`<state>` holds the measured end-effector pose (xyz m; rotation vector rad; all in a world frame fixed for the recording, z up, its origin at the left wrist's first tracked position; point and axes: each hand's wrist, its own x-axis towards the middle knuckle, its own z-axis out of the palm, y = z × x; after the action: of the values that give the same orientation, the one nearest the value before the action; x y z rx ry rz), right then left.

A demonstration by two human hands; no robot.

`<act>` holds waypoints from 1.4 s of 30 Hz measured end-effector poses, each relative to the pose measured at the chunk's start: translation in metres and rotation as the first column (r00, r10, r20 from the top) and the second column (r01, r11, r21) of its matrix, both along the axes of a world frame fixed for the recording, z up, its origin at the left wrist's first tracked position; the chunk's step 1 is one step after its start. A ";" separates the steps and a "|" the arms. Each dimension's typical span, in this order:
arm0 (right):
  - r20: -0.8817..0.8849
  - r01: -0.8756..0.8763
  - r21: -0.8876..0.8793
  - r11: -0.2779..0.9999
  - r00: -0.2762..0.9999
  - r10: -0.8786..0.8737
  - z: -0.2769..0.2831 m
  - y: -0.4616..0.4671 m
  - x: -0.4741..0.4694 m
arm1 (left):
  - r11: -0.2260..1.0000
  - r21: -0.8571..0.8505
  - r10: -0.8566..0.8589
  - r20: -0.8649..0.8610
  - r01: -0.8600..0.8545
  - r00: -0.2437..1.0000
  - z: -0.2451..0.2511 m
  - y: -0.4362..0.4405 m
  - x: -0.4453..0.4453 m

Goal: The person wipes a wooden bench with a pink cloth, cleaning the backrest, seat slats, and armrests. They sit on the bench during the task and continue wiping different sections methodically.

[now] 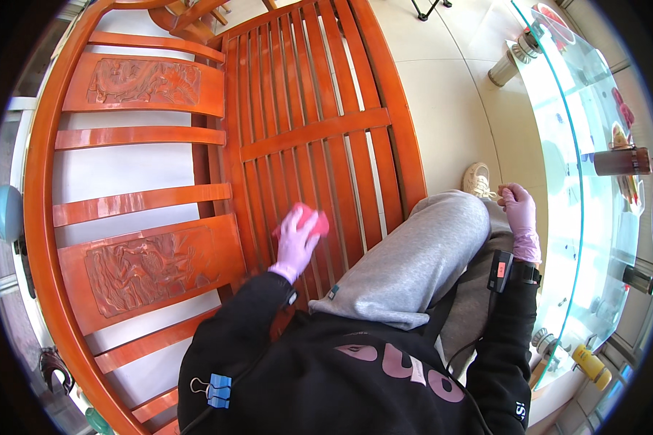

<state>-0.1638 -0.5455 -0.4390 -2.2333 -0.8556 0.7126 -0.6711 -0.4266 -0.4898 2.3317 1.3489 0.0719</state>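
My left hand [295,246], in a thin pink-lilac glove, lies over a bright pink cloth [320,224] and presses it onto the seat slats [326,179] of a reddish-brown wooden bench. Part of the cloth is hidden beneath my fingers. My right hand [518,209], gloved the same way, hovers beside my right knee with its fingers curled in. No object is plainly visible in it. To the left rises the bench's backrest, with one carved panel [147,272] nearer me and another carved panel [144,81] farther off.
A glass-topped table [563,217] runs along the right, bearing a brown-capped bottle [623,161] and a yellow bottle [592,367]. My leg [413,250] rests against the bench's front rail. Pale floor tiles [435,98] lie between bench and table. A wooden armrest [190,19] closes the far end.
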 end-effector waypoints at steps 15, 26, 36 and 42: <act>-0.065 0.090 -0.066 0.994 0.993 -0.094 0.006 0.011 -0.001 | 0.986 0.048 0.161 -0.039 -0.159 0.986 -0.034 0.150 0.065; -0.024 0.007 -0.014 1.000 1.000 -0.008 0.013 0.007 -0.011 | 0.957 -0.269 -0.059 0.184 0.108 0.981 -0.011 0.047 0.087; -0.025 0.003 -0.069 0.998 1.000 -0.005 0.012 0.000 0.001 | 0.998 -0.059 -0.008 0.330 0.029 0.944 -0.029 0.157 0.161; 0.022 -0.030 -0.054 0.998 0.999 0.031 0.015 -0.001 -0.003 | 0.943 0.068 -0.333 0.227 0.326 0.915 -0.017 0.091 0.122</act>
<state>-0.1672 -0.5463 -0.4239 -2.2842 -0.8932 0.7338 -0.5488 -0.3355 -0.5066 2.4504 0.8344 0.2562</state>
